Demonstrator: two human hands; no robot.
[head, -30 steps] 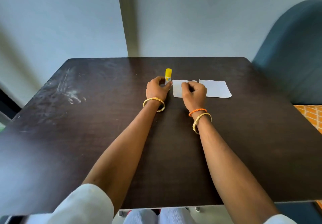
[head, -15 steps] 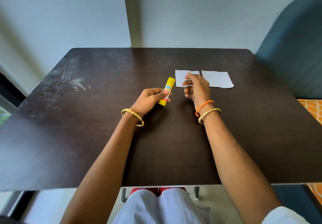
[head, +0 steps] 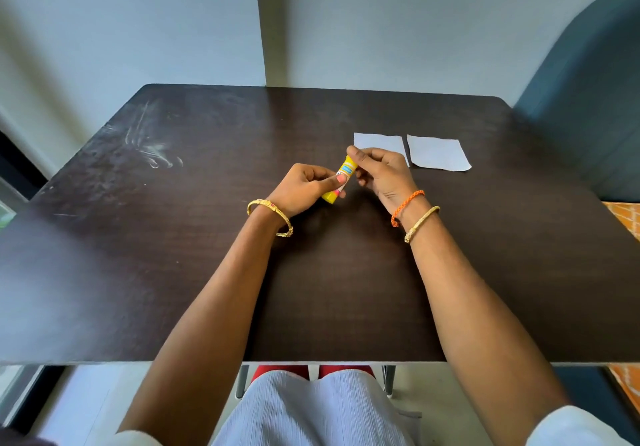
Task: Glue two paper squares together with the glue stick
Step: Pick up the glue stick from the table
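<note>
Fingers: thumb and fingers of the left hand [head: 304, 185] wrap the lower half of the glue stick [head: 341, 182], thumb pressed across its label; fingertips [head: 353, 151] of the right hand [head: 384, 171] pinch its upper end, hiding the cap.
Glue stick: yellow with a printed label, tilted, base toward the person and top leaning away to the right; held clear of the table [head: 173, 237], both hands closed on it.
Left paper square [head: 377, 141]: white, flat on the table, just beyond the glue stick; its near edge is partly covered by the right hand.
Right paper square [head: 438, 152]: white, flat on the table, farther right of the glue stick, parted from the other square by a narrow dark strip of tabletop.
Table: dark wood grain, pale scuff marks [head: 152, 147] well left of the glue stick.
Wrists: gold bangle [head: 270, 217] on the left; orange braided band [head: 407, 207] and gold bangle [head: 420, 223] on the right, all nearer the person than the glue stick.
Chair [head: 588, 99]: blue-grey upholstered back, well to the right of the glue stick, past the table edge.
</note>
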